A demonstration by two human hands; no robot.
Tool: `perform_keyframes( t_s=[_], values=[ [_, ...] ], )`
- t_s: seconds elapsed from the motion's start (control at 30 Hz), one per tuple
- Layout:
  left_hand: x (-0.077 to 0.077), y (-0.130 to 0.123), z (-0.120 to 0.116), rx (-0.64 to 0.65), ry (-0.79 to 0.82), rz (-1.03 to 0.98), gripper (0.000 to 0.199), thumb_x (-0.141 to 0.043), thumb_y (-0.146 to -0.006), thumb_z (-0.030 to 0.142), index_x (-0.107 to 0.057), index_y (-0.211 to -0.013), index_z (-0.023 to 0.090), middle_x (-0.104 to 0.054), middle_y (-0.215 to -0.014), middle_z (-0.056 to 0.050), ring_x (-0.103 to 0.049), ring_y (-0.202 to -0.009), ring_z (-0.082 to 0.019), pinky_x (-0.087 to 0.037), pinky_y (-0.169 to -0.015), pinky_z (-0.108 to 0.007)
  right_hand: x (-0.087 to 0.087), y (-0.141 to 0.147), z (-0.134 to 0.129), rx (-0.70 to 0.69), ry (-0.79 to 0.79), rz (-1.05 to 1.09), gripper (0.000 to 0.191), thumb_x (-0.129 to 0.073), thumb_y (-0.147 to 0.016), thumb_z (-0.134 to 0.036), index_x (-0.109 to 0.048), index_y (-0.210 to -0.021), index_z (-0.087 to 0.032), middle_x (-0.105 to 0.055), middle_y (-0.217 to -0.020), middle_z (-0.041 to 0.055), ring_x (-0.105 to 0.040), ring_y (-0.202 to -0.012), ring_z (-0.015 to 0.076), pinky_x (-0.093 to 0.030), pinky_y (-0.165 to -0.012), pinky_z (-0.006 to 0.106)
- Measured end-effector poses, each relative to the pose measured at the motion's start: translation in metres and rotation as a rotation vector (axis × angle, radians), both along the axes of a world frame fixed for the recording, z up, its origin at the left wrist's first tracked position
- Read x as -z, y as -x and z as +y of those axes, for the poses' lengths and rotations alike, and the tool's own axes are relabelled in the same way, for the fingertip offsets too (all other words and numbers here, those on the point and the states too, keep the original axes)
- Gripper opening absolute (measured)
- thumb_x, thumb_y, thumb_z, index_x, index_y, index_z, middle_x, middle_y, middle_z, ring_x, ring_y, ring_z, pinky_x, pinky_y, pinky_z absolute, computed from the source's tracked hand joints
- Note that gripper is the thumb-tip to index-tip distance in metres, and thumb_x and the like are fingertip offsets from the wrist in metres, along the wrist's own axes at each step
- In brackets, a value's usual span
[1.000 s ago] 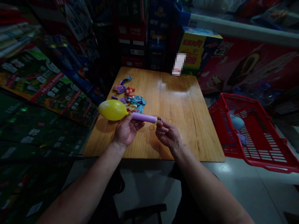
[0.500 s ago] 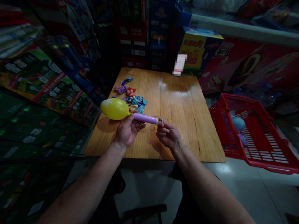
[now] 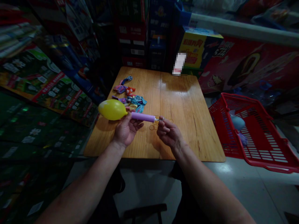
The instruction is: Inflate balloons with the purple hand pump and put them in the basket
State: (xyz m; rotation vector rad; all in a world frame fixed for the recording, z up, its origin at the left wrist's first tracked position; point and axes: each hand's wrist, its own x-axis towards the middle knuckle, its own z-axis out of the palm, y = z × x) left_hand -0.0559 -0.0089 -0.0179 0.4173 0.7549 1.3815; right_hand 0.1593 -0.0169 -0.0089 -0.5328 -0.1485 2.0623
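A purple hand pump (image 3: 143, 117) lies across between my hands above the wooden table. My left hand (image 3: 126, 129) pinches the pump's left end, where the neck of a yellow balloon (image 3: 112, 109) is fitted; the balloon is partly inflated. My right hand (image 3: 169, 132) grips the handle at the pump's right end, and a short length of rod shows there. Behind the pump, deflated coloured balloons (image 3: 137, 102) lie in a loose pile. Several thin rings (image 3: 153, 127) rest on the table beneath the pump, partly hidden by my right hand.
The wooden table (image 3: 187, 124) has stacked cartons (image 3: 133, 34) behind it and green boxes (image 3: 25, 124) at its left. On the right stands a red basket (image 3: 259, 140) holding a light blue balloon (image 3: 238, 123). A yellow and blue box (image 3: 193, 46) is at the back right.
The pump and yellow balloon have shifted slightly left with my left hand. More of the rod shows between the purple barrel and my right hand.
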Motion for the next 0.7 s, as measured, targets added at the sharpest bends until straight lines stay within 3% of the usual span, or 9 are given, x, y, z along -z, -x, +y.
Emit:
perform_keyframes(
  t_s=[0.17, 0.3, 0.47, 0.6, 0.7],
  values=[
    [0.003, -0.012, -0.005, 0.023, 0.016, 0.017, 0.027, -0.068, -0.086, 0.034, -0.065, -0.108, 0.02, -0.073, -0.095, -0.006, -0.072, -0.081, -0.019, -0.059, -0.071, -0.031, 0.01, 0.012, -0.004, -0.02, 0.014, 0.06, 0.01, -0.051, -0.096, -0.015, -0.06, -0.1, -0.013, -0.058, -0.068, -0.0055, -0.032, -0.039, -0.0003, -0.034, -0.042, 0.012],
    [-0.004, 0.0, 0.003, 0.018, 0.001, 0.003, 0.027, -0.069, -0.085, 0.032, -0.064, -0.109, 0.02, -0.073, -0.094, -0.005, -0.072, -0.08, -0.019, -0.059, -0.071, -0.031, 0.003, -0.003, 0.001, -0.038, -0.033, 0.058, 0.011, -0.05, -0.096, -0.014, -0.06, -0.101, -0.013, -0.059, -0.07, -0.0044, -0.034, -0.04, 0.0, -0.034, -0.043, 0.012],
    [-0.006, 0.011, 0.008, -0.077, -0.064, 0.017, 0.028, -0.067, -0.087, 0.036, -0.064, -0.111, 0.021, -0.073, -0.1, -0.007, -0.072, -0.086, -0.019, -0.059, -0.073, -0.03, -0.003, -0.015, 0.005, 0.036, -0.052, 0.058, 0.008, -0.052, -0.094, -0.013, -0.06, -0.096, -0.013, -0.058, -0.067, -0.006, -0.032, -0.039, -0.0009, -0.031, -0.042, 0.012],
    [0.003, -0.002, -0.001, 0.045, 0.008, -0.001, 0.03, -0.067, -0.087, 0.037, -0.064, -0.113, 0.022, -0.073, -0.1, -0.007, -0.072, -0.085, -0.02, -0.059, -0.071, -0.032, 0.004, 0.001, -0.001, -0.002, -0.014, 0.056, 0.007, -0.056, -0.093, -0.015, -0.06, -0.098, -0.014, -0.058, -0.066, -0.0061, -0.032, -0.039, -0.0003, -0.032, -0.042, 0.013],
    [0.006, -0.009, -0.006, 0.055, 0.027, -0.026, 0.029, -0.068, -0.086, 0.035, -0.064, -0.111, 0.021, -0.073, -0.097, -0.006, -0.072, -0.085, -0.021, -0.059, -0.072, -0.032, 0.008, 0.011, -0.005, -0.031, -0.023, 0.064, 0.008, -0.056, -0.093, -0.015, -0.06, -0.1, -0.014, -0.06, -0.069, -0.0047, -0.036, -0.042, 0.0004, -0.035, -0.045, 0.013]
  ],
)
